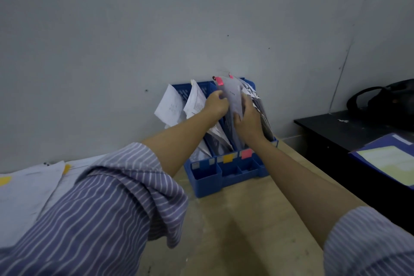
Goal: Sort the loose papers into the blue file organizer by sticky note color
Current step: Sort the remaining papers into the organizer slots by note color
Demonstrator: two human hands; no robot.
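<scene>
The blue file organizer (207,182) stands against the wall, its slots stuffed with papers. Colour labels mark its front: a yellow one (227,158) and a pink one (246,153). Both hands reach into the rightmost slot. My left hand (216,103) pinches the left edge of a sheet with a pink sticky note (219,80) at its top corner. My right hand (248,119) grips the same sheet's right edge, fingers curled round it. White papers (170,105) lean out of the left slots.
Loose papers (24,188) with yellow sticky notes lie on the tan table (242,231) at the left. A black desk (349,132) at the right carries a blue folder (385,159) and a black bag (385,101). The grey wall rises right behind the organizer.
</scene>
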